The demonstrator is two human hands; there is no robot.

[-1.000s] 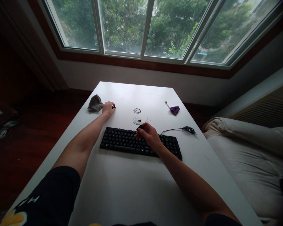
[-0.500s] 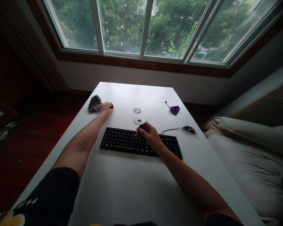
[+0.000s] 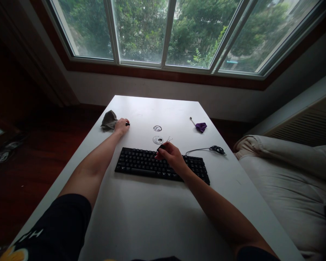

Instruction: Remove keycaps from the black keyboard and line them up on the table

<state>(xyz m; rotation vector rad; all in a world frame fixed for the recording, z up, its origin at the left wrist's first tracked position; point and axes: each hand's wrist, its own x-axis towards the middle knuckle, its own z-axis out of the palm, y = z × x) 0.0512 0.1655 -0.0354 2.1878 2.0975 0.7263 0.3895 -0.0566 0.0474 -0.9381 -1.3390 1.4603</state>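
The nearer right hand [image 3: 170,155] is pinching a wire-ended tool [image 3: 161,147] over the keyboard [image 3: 137,160], which is stretching 9 to 3 o'clock; toward 10 o'clock, the left hand [image 3: 121,125] is gripping a black piece [image 3: 128,124].

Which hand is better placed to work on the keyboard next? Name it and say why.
Right, most likely: the right hand is over the keyboard, pinching a small black tool with thin wires. The left hand is farther off, beside the grey cloth, holding a small black piece.
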